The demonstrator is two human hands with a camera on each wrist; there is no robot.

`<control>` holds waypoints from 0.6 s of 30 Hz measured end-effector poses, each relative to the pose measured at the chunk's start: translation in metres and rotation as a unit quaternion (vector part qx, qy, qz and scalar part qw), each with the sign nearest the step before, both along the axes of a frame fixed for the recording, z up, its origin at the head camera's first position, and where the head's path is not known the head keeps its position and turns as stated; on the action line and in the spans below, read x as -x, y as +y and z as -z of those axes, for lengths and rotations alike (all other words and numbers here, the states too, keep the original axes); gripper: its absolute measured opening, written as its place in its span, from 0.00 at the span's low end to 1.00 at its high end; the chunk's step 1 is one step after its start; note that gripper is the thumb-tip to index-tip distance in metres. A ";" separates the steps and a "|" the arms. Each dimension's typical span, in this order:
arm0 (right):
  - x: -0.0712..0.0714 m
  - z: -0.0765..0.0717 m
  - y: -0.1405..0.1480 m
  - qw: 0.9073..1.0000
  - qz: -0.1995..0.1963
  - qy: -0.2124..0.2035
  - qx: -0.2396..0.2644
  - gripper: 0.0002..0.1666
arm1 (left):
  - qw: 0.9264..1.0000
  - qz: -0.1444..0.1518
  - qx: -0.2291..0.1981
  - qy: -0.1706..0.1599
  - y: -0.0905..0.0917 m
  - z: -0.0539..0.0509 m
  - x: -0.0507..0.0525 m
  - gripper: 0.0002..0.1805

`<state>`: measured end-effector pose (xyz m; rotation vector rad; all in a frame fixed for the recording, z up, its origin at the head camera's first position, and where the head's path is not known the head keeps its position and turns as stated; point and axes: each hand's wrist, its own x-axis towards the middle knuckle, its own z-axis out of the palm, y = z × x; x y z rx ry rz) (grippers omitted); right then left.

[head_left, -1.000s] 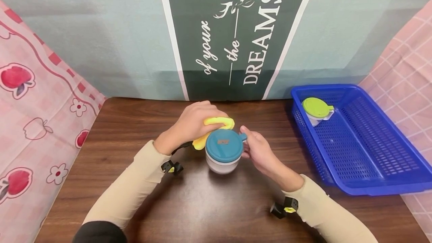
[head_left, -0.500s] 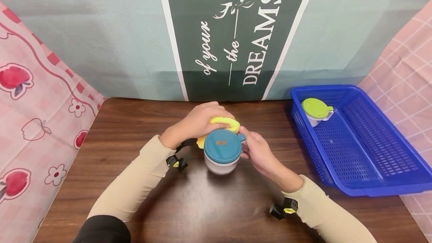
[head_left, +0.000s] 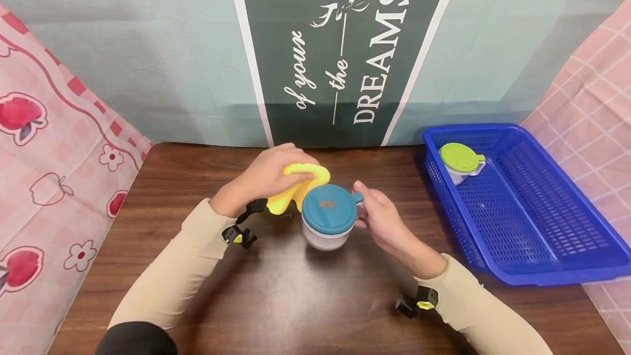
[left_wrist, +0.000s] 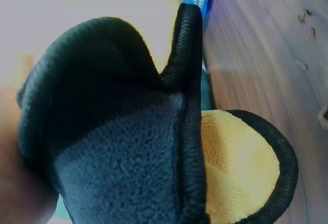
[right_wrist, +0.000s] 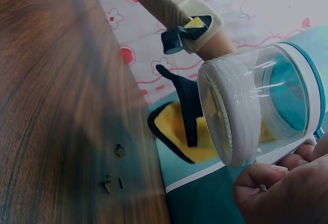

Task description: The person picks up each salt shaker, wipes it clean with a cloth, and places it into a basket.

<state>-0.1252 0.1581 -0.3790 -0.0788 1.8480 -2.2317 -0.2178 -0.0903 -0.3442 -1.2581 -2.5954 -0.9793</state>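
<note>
My right hand (head_left: 383, 222) grips the handle of a clear jar with a blue lid (head_left: 329, 210), held above the table. In the right wrist view the jar (right_wrist: 230, 111) shows a white base, and curled fingers of the right hand (right_wrist: 287, 188) lie at its handle. Bunched in my left hand (head_left: 268, 177) is a yellow cloth (head_left: 281, 201), just left of the jar's lid. The left wrist view shows the cloth's dark side (left_wrist: 123, 152) and black edging close up.
A blue basket (head_left: 493, 273) stands on the right of the wooden table (head_left: 305, 311), holding a container with a green lid (head_left: 459, 158). Small dark crumbs (right_wrist: 120, 151) lie on the table in the right wrist view. Patterned cloths hang around.
The left hand and yellow cloth first shifted right along the jar, then moved back left. The jar has tipped slightly and moved a little up and right with the right hand.
</note>
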 end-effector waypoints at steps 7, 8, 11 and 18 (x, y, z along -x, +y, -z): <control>0.002 -0.001 0.003 1.000 0.010 -0.012 0.000 0.30 | 0.999 -0.003 -0.015 0.030 -0.024 0.003 -0.006 0.13; 0.002 -0.001 0.003 1.000 0.011 -0.013 0.001 0.30 | 0.999 -0.002 -0.019 0.033 -0.027 0.003 -0.007 0.13; 0.002 -0.002 0.002 1.000 0.011 -0.011 0.006 0.30 | 0.999 0.000 -0.023 0.036 -0.034 0.001 -0.013 0.13; 0.001 -0.002 0.003 1.000 0.023 -0.005 0.017 0.29 | 0.998 0.035 -0.029 0.040 -0.044 -0.005 -0.032 0.13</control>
